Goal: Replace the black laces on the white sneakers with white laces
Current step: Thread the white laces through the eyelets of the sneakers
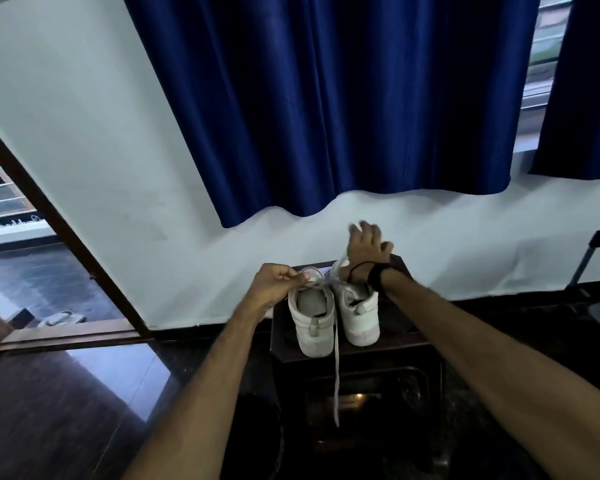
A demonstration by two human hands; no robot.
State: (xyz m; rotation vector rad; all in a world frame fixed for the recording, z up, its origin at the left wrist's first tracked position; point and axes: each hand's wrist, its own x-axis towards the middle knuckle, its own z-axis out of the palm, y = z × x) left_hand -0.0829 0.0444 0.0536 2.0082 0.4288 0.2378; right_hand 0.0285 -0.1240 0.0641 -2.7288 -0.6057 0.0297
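Where the left hand (pixel 279 279) pinches, white sneakers (pixel 333 311), dangling white lace (pixel 336 375).

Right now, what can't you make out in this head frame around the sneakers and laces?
- Toes and eyelets of both sneakers: head view looks from the heels, and the hands cover them.
- Right hand: motion-blurred, so its grip cannot be told.
- What the left hand pinches: too small to tell lace from tongue.
- Black laces: none visible.
- White lace: upper end hidden between the shoes.
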